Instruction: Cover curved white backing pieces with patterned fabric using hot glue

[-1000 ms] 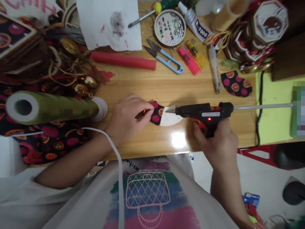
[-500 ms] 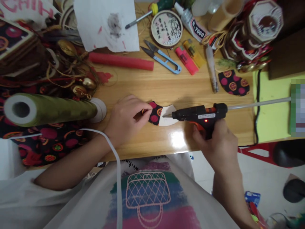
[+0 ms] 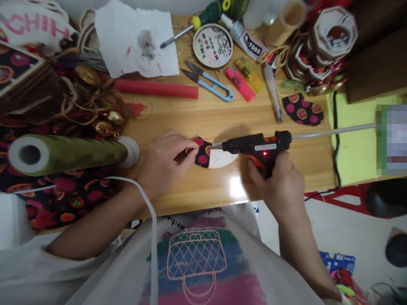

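Observation:
My left hand point(image 3: 170, 159) pinches the left end of a small curved piece of patterned fabric point(image 3: 202, 159), black with magenta and orange circles. To its right lies a white backing piece point(image 3: 222, 159) with a rounded edge, adjoining the fabric. My right hand point(image 3: 280, 180) is wrapped round the handle of a black glue gun point(image 3: 254, 144) with a lit red light and orange trigger. The gun points left, and its metal nozzle is over the seam where fabric and white piece meet. A long glue stick point(image 3: 333, 130) sticks out of its back.
Blue thread snips point(image 3: 219, 89), a red stick point(image 3: 159, 88), two lighters point(image 3: 241, 84) and a pen point(image 3: 273, 93) lie behind. A green ribbon roll point(image 3: 76, 153) is at left. Another patterned fabric piece point(image 3: 303, 110) lies at right, beside a black cord point(image 3: 335, 140).
The nozzle has shifted toward the far edge of the piece, along the seam. The whole view has moved slightly; both hands keep their holds.

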The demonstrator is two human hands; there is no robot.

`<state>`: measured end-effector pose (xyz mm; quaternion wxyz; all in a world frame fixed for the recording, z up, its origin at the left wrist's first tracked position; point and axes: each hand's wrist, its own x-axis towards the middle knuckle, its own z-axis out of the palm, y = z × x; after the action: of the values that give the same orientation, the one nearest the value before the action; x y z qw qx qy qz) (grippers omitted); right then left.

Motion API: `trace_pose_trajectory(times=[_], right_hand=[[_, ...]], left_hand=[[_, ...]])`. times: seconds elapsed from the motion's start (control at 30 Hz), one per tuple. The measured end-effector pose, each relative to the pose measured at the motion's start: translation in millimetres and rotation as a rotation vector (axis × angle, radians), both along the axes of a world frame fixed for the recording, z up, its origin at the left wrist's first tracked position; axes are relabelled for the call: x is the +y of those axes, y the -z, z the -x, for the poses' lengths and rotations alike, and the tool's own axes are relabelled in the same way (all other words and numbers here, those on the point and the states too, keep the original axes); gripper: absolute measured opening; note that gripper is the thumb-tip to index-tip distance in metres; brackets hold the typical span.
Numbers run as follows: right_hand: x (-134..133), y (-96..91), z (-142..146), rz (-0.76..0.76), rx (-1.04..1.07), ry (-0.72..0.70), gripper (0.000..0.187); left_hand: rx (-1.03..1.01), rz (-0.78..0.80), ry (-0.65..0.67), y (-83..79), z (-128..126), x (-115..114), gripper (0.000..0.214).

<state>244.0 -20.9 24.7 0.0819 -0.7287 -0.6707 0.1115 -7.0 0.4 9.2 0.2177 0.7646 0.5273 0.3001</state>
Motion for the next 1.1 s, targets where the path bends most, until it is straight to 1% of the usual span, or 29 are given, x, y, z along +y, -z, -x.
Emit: trace_pose_trajectory(times=[0.13,0.27,0.4,0.5,0.67,0.8,0.93,1.0,1.1], right_hand=[[1.9,0.9,0.3,-0.008,0.013,0.0,0.035],[0.3,-0.5,-0.4,-0.015,0.028,0.002,0.034],[-8.0,-5.9,-4.2,-0.029,0.033,0.01,0.036],[-17.4,-9.6,-10.0,-0.017,0.039,0.009,0.041],[-23.6,-6.9,-12.2,-0.013,0.062,0.043,0.044],[-18.5,-7.8,-6.6,0.052,0.169,0.064,0.048],[-14.5,-12.6,-8.9,0.107,0.244,0.065,0.048],[-14.9,-13.1,-13.0,0.106,0.239,0.09,0.047],[-18.4,-11.1,-17.3,0.063,0.219,0.19,0.046]], left_hand=[[-0.018,-0.029,-0.004,0.8,0.5,0.1,0.01],[-0.014,-0.022,-0.012,1.4,0.6,-0.5,0.009],[-0.016,-0.023,-0.021,0.9,0.6,-0.8,0.009],[-0.013,-0.015,-0.013,0.1,1.0,-0.4,0.01],[-0.015,-0.029,0.007,-0.5,-0.1,0.2,0.011],[-0.063,-0.054,0.049,-1.5,-3.4,-1.3,0.006],[-0.106,-0.026,0.054,-2.8,-5.0,-3.4,0.009],[-0.127,-0.008,0.05,-3.5,-4.9,-4.3,0.011],[-0.16,0.009,0.028,-4.7,-4.7,-5.8,0.011]])
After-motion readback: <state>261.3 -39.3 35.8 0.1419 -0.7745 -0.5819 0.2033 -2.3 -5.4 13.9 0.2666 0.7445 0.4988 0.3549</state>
